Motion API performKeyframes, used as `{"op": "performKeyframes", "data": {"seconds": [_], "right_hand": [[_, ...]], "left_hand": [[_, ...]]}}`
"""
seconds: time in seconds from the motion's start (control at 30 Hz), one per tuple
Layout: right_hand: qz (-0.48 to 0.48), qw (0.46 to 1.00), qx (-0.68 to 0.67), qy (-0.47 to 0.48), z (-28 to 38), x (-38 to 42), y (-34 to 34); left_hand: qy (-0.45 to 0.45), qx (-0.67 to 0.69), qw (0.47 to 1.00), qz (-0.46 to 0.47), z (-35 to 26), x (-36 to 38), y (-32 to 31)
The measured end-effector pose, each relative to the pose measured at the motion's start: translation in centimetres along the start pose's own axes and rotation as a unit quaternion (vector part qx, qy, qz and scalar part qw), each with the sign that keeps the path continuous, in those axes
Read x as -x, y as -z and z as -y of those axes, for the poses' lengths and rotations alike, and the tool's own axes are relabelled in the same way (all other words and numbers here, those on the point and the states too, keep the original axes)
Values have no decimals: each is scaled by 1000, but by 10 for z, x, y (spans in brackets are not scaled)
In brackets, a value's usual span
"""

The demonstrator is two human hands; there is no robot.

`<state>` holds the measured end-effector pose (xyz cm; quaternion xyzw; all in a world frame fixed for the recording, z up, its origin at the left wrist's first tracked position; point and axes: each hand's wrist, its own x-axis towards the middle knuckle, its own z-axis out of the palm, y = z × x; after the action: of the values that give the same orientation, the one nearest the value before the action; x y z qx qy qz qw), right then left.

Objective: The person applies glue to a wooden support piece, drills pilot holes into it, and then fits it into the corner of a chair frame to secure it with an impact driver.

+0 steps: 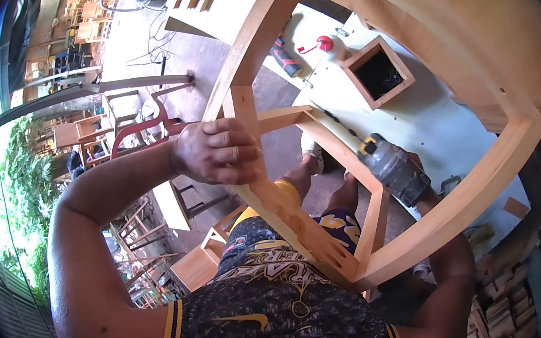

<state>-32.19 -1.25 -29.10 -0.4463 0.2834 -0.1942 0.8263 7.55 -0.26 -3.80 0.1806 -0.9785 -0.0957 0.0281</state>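
My left hand is closed around a rail at the joint of a light wooden chair frame, knuckles facing up. The frame stands in front of my body, with its seat opening over my legs. On the other side, my right hand holds a grey power tool with a black and yellow front end. This tool points left, over the frame's inner rail. Its body and the frame hide most of that hand's fingers. I cannot make out the tool's exact kind.
Beyond the frame, a white worktable carries an open wooden box, a white bottle with a red cap and a red-and-black cordless drill. A red clamp is left of my hand. Wood offcuts pile up at lower right.
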Motion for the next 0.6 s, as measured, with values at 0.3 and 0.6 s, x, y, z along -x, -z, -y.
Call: {"op": "performKeyframes", "data": {"seconds": [0.3,0.6], "right_hand": [[58,992,-108,-23,24,-24,-16],[113,968,-215,-64,51,-46,-35]], "left_hand": [[4,4,1000,-6,0,-2,1],[-1,4,1000,-15,1,-2,0]]}}
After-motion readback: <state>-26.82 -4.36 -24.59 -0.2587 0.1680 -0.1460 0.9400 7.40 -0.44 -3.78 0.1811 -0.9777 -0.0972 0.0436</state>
